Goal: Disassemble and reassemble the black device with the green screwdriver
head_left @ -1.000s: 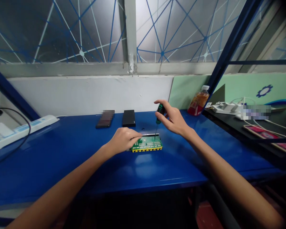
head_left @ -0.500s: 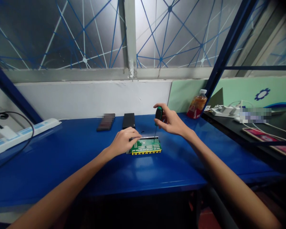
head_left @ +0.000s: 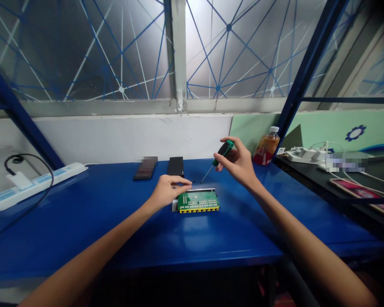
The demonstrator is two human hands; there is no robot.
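Note:
A green circuit board (head_left: 198,200) with a row of yellow-edged ports along its front lies on the blue table, in a metal tray whose rim (head_left: 206,189) shows at the back. My left hand (head_left: 170,189) grips the board's back left corner, fingers over the rim and thumb at the board's edge. In my right hand (head_left: 238,160) is a screwdriver (head_left: 224,152) with a black and green handle. Its shaft slants down to the left, and the tip is in the air behind the board, apart from it. A small dark piece (head_left: 193,182) is near my left fingertips.
Behind my left hand lie a black box (head_left: 176,166) and a dark phone-like slab (head_left: 146,168). A white power strip (head_left: 38,183) with a black cable is at the left. A drink bottle (head_left: 267,146) stands at back right, beside a black shelf with a phone (head_left: 361,194) and chargers.
The screwdriver has lifted off the board and tilted, its handle moving up and right with my right hand. My left hand stays at the board's corner. The whole view has shifted slightly.

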